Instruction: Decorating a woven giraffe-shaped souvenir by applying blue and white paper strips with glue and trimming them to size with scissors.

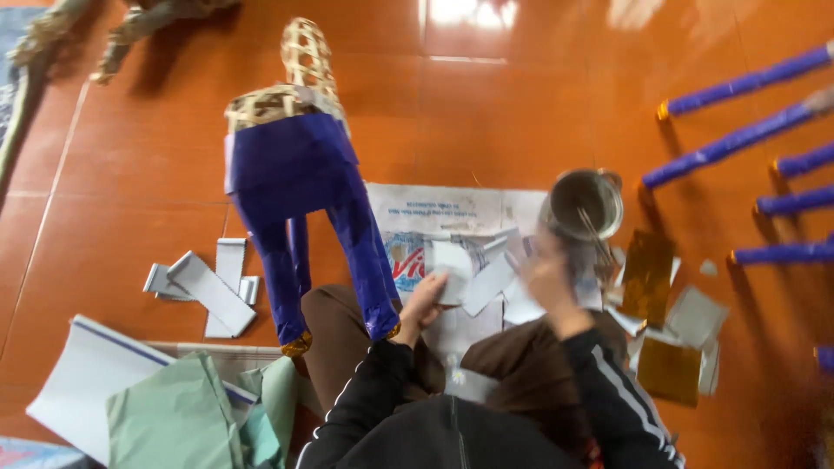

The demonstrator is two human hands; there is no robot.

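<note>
Two hands work over a printed white sheet point(452, 213). Left hand point(423, 300) pinches a white paper strip point(452, 269). Right hand point(547, 278), at three o'clock, is blurred; grip cannot be told.

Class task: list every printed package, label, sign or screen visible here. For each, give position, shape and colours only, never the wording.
Flattened white printed sack: on the orange tiled floor before the seated person, rectangular, white with small blue print and a red-and-blue logo, partly covered by white paper pieces.
No signs or screens are visible.
</note>
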